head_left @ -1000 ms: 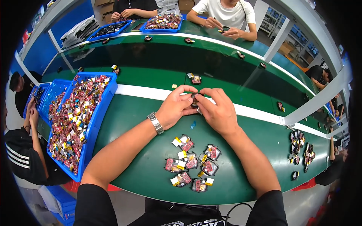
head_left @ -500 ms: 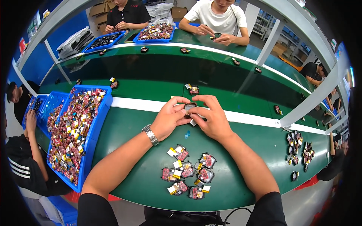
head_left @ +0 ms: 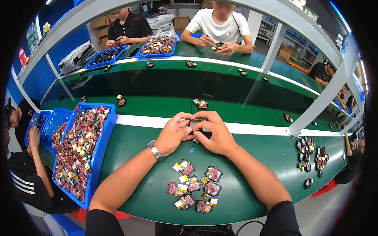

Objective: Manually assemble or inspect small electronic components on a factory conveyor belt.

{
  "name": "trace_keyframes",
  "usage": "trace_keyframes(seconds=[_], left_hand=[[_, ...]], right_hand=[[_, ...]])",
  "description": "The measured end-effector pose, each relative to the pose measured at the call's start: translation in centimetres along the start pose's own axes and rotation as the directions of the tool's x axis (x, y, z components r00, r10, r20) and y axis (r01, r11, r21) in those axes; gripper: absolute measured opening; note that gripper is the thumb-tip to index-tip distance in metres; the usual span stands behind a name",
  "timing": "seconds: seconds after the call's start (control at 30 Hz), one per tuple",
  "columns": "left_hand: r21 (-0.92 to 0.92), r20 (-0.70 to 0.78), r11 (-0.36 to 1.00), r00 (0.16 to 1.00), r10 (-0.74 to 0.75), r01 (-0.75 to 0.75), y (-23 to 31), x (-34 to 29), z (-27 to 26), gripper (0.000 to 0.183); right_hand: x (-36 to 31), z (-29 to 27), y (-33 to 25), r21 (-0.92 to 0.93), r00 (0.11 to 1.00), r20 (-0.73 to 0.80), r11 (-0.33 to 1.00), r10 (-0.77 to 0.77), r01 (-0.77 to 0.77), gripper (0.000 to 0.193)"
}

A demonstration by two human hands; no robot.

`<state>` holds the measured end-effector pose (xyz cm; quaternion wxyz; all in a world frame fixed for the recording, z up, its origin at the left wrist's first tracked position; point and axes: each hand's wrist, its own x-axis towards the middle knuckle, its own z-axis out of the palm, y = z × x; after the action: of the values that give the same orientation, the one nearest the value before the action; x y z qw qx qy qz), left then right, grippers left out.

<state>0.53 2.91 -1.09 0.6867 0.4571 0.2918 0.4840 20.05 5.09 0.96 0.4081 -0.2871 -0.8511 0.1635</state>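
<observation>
In front of me, a small black electronic casing with a greyish flat face (head_left: 193, 123) is pinched between both hands. My left hand (head_left: 172, 134), with a metal-band watch at its wrist, grips its left side. My right hand (head_left: 216, 133) holds the right side, thumb and index finger on the near edge. The fingers hide much of the casing. Below my hands lies a small blue scrap (head_left: 192, 149). Nearer me, several dark casings with red circuit boards and white-and-yellow battery packs (head_left: 193, 183) lie in a loose cluster on the green table (head_left: 134, 173).
A blue tray heaped with red boards (head_left: 93, 173) stands at left. Two groups of casings (head_left: 305, 153) lie at right, near a grey frame post (head_left: 319, 94). Beyond the white strip (head_left: 252, 129), more units sit along a green belt (head_left: 157, 103). Co-workers sit across and at both sides.
The view has tilted slightly, so most near things sit lower in it. Both hands keep hold of the casing, and the right fingers have drawn in closer around it.
</observation>
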Motion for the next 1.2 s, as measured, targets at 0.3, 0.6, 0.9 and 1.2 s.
trace_keyframes(seconds=[0.3,0.6,0.9,1.2], left_hand=[[-0.06,0.036,0.998,0.999,0.015,-0.013,0.0,-0.1,-0.3,0.036],[-0.057,0.022,0.998,1.0,-0.003,0.004,-0.2,-0.1,-0.3,0.034],[-0.057,0.032,0.998,0.999,0.0,0.002,0.0,-0.2,-0.3,0.03],[-0.068,0.012,0.997,1.0,0.027,-0.026,0.1,-0.2,0.2,0.03]], right_hand=[[-0.3,0.7,-0.4,-0.039,0.992,-0.12,0.999,-0.029,0.024,0.013],[-0.4,1.2,-0.6,-0.044,0.988,-0.156,0.999,-0.015,0.009,0.013],[-0.6,1.3,-0.4,0.02,0.988,-0.145,0.998,0.054,-0.051,0.018],[-0.6,1.7,-0.7,0.042,0.984,-0.169,0.998,0.059,-0.052,0.02]])
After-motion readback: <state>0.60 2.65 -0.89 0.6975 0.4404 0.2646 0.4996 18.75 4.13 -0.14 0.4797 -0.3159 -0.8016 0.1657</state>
